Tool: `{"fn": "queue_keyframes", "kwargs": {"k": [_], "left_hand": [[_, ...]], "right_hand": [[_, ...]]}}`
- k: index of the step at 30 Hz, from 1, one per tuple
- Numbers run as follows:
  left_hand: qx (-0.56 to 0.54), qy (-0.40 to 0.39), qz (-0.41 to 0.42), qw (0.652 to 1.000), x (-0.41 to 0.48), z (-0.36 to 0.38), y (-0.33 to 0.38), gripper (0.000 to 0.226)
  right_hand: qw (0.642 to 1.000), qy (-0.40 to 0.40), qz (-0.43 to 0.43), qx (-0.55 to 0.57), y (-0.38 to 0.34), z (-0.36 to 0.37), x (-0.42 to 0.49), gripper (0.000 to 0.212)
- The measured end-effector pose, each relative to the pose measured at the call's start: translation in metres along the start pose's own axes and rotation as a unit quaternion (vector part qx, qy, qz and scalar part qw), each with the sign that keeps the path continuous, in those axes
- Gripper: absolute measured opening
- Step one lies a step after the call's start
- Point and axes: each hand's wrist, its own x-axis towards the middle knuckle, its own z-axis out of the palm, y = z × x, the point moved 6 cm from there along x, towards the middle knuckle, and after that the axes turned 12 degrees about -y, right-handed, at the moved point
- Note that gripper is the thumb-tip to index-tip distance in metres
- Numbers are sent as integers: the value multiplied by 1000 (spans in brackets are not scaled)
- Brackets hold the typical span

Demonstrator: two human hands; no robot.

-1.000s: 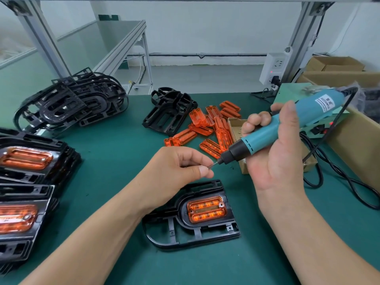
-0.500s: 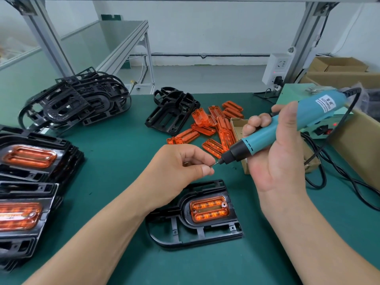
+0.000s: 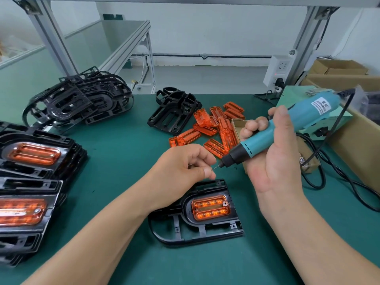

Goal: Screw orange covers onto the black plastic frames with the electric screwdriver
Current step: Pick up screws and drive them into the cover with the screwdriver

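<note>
A black plastic frame [image 3: 197, 231] lies on the green mat in front of me, with an orange cover [image 3: 210, 207] seated in its recess. Above it my right hand [image 3: 273, 161] grips the teal electric screwdriver [image 3: 273, 132], its bit pointing down and left. My left hand [image 3: 183, 167] pinches a small screw [image 3: 213, 168] between thumb and forefinger right at the bit's tip. Both hands hover over the frame's far edge.
Loose orange covers [image 3: 213, 128] lie behind the hands beside a small cardboard box [image 3: 237, 126]. Bare black frames are piled at the back [image 3: 172, 112] and back left [image 3: 78, 101]. Assembled frames are stacked on the left [image 3: 30, 161]. The screwdriver's cable [image 3: 329, 173] loops right, near cardboard boxes [image 3: 362, 145].
The view has shifted slightly. Both hands stay nearly where they were, with the screw still held against the bit's tip.
</note>
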Motion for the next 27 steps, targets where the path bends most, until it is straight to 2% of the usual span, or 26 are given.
{"fn": "queue_keyframes", "kwargs": {"k": [3, 8, 19, 24, 27], "left_hand": [[27, 13, 3, 1000, 1, 0, 1, 19], [68, -15, 1, 998, 0, 20, 5, 17], [62, -15, 8, 998, -2, 25, 6, 26], [133, 29, -3, 991, -4, 5, 5, 18], [209, 22, -12, 978, -4, 1, 5, 20]], "right_hand": [[1000, 6, 7, -18, -1, -4, 0, 24], [999, 8, 26, -39, -3, -18, -3, 26], [999, 11, 38, 0, -6, -27, -1, 25], [998, -4, 47, -34, -13, -30, 1, 20], [996, -34, 60, -54, -12, -26, 0, 18]]}}
